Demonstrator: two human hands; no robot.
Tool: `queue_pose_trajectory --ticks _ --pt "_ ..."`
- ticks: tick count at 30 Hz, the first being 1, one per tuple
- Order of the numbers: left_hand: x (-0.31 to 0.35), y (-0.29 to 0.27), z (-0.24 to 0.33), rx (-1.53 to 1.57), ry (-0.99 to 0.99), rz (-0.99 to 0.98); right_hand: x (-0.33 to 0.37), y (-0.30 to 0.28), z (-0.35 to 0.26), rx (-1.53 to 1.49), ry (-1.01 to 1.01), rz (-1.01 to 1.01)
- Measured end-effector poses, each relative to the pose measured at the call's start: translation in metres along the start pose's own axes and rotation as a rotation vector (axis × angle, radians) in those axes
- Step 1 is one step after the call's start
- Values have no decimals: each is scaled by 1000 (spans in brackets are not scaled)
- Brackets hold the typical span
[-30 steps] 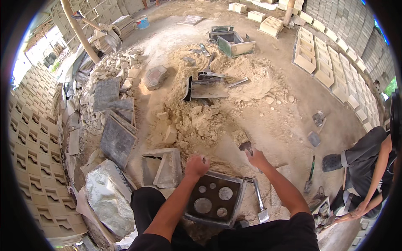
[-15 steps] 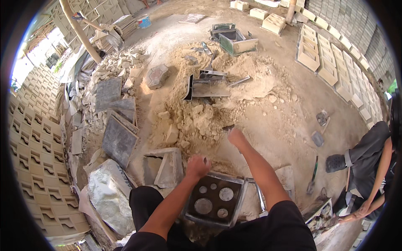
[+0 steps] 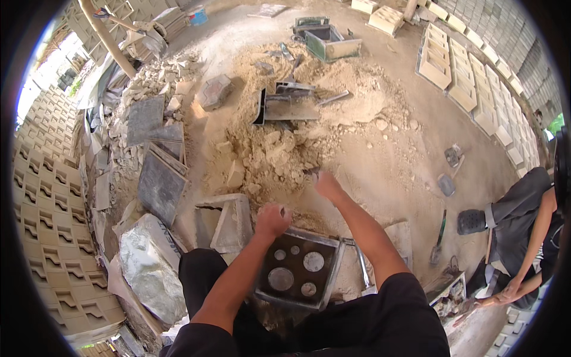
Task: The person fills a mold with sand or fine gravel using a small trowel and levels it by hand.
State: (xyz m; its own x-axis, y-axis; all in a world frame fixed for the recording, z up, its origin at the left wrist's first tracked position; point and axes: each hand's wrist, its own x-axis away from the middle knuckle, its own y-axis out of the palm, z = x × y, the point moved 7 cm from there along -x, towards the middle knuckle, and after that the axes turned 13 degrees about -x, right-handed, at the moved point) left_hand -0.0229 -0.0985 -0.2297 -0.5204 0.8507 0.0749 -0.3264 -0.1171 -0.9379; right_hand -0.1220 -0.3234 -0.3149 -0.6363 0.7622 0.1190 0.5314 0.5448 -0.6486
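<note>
In front of my knees lies a square dark mould (image 3: 333, 273) with a pale frame and several round grey discs in it. My left hand (image 3: 273, 220) is a closed fist by the mould's far left corner; a small dark spot shows at its fingers, but what it grips is hidden. Farther out, my right hand (image 3: 326, 184) is closed on a small tool, and only its dark blade (image 3: 311, 171) shows, pointing left at the sand. That blade is at the near edge of a heap of crumbly tan sand (image 3: 276, 157). The handle is covered by my fingers.
Metal mould parts (image 3: 291, 107) lie on the heap, with a green-edged box (image 3: 333, 44) behind. At left are dark slabs (image 3: 160, 187), a broken concrete block (image 3: 235, 223) and a white sack (image 3: 148, 265). A co-worker's arms (image 3: 523, 282) reach in at right; pale blocks (image 3: 461, 89) stand beyond.
My view has shifted a little, so the whole scene sits higher and farther left. Both hands keep nearly the same places beside the mould and the sand; both stay closed.
</note>
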Motion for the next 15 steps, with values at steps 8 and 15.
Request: queue_pose_trajectory --ticks 8,15 --pt "5 3 -6 -31 -43 -85 13 6 -14 -52 28 -33" --pt "4 2 -6 -13 -43 -49 31 -9 -24 -123 19 -3"
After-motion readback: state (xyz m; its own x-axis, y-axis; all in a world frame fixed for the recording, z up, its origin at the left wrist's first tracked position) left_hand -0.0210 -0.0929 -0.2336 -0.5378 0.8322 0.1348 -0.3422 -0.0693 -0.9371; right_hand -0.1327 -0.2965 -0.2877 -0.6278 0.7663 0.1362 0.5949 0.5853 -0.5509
